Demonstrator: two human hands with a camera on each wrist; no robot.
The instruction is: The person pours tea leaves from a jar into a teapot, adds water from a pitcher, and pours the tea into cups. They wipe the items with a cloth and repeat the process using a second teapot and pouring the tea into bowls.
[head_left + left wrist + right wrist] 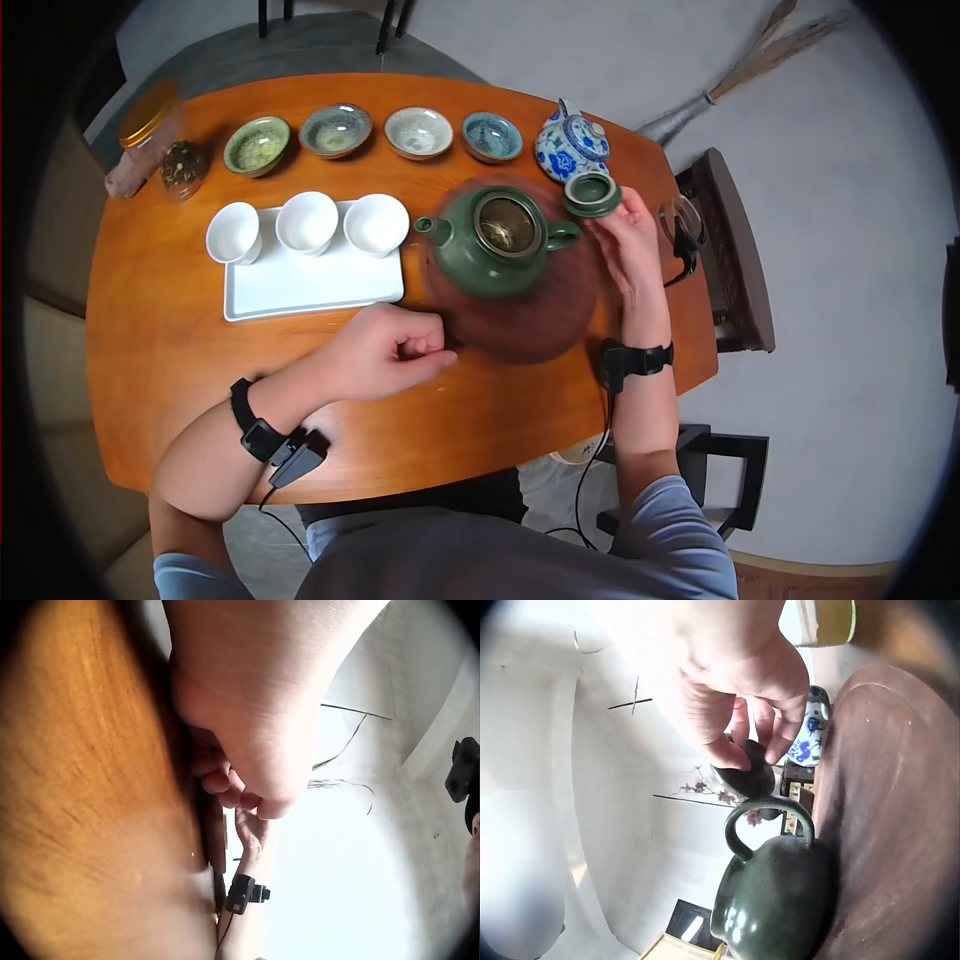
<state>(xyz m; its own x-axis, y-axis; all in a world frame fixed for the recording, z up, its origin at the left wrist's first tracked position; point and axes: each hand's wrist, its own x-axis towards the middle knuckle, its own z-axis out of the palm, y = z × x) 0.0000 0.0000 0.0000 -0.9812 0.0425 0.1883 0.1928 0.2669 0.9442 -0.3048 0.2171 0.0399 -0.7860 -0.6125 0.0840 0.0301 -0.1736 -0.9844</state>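
My right hand (632, 240) pinches a dark green teapot lid (591, 194) above the table, just right of the teapot's handle. In the right wrist view the lid (746, 778) hangs from the thumb and fingertips. The green teapot (478, 262) stands uncovered on a round reddish-brown board (540, 335), spout to the left; a metal strainer (508, 225) shows in its mouth. My left hand (385, 350) rests low over the table, between the white tray and the board, its fingers loosely curled around nothing.
Three white cups (308, 222) stand along the back of a white rectangular tray (313, 290). Behind are several glazed bowls (418, 133), and a blue-and-white teapot (572, 145) near the lid. A lidded glass jar (182, 165) is far left; a glass pitcher (682, 222) is at the right edge.
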